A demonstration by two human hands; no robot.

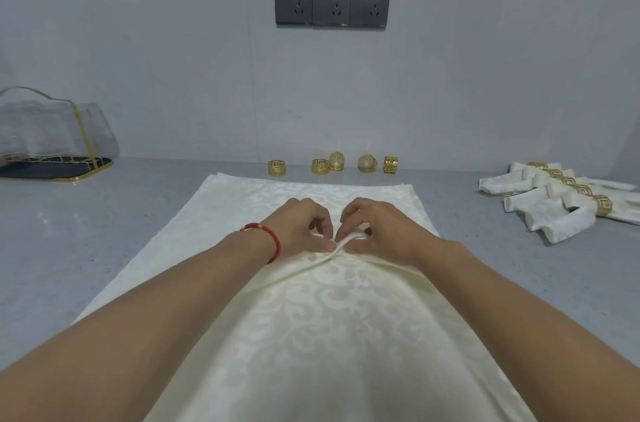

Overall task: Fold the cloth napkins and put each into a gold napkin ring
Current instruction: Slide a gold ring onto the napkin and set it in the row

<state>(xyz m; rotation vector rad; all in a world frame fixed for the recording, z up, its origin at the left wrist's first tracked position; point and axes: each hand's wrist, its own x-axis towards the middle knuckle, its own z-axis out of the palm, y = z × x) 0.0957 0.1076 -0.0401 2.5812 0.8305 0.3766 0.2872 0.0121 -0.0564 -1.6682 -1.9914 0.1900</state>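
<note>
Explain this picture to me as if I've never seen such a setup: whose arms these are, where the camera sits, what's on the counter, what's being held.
There is no machine here: a person wears one camera on the head, looking forward and down, so both arms reach in from the bottom. The left hand, with a red bracelet on its wrist, and the right hand pinch a fold in the cream napkin spread on the grey counter. Along the wall stand five loose gold rings. At right lie finished napkins, already in rings. At left is a clear holder on a dark tray. Three sockets are on the wall.
</note>
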